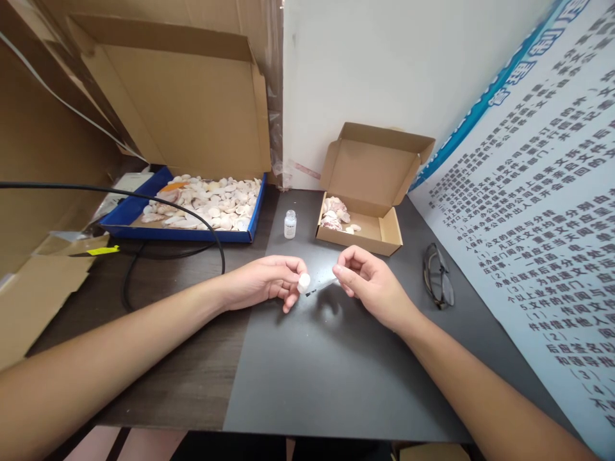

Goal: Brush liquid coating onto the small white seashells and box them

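Observation:
My left hand (pixel 269 280) is closed around a small white cap (pixel 303 282) held at its fingertips, just above a dark grey mat (pixel 331 371). My right hand (pixel 368 282) pinches a thin clear item with a dark tip (pixel 321 286) that points toward the cap. The two hands nearly meet over the middle of the mat. A small clear vial (pixel 289 224) without its cap stands upright behind them on the mat.
A small open cardboard box (pixel 365 224) holds a few shells at the back. A blue tray (pixel 185 211) of several pale shells sits back left. Black cable (pixel 192 218) loops over the desk. Folded glasses (pixel 437 276) lie at right beside a printed board (pixel 542 211).

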Available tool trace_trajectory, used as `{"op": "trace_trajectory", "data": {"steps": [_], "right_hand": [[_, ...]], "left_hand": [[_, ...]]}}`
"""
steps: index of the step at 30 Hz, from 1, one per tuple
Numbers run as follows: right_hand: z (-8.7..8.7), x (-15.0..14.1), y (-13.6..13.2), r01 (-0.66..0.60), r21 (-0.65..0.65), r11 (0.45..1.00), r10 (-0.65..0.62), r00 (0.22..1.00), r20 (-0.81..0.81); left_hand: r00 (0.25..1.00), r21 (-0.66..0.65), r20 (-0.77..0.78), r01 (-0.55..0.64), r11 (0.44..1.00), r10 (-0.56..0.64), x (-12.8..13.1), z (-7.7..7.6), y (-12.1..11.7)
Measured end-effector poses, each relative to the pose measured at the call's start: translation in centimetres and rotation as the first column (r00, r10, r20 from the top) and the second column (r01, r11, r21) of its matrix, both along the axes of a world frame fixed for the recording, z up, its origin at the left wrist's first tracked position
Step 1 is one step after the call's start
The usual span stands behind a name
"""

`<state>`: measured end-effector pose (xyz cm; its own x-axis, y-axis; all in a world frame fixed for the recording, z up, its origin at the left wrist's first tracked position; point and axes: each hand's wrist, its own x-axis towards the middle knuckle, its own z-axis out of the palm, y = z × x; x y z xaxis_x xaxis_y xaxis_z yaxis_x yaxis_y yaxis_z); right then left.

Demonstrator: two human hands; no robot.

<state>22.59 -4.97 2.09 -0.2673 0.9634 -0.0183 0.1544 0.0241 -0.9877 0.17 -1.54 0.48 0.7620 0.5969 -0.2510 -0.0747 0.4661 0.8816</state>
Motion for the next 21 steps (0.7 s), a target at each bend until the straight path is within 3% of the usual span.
{"op": "trace_trajectory", "data": {"steps": [21], "right_hand": [[-0.25, -0.07, 0.06, 0.016, 0.021, 1.000, -0.018, 0.997, 0.075]], "left_hand": [[0.999, 0.019, -0.046, 0.004, 1.000, -0.003, 0.01, -0.05, -0.09]]}}
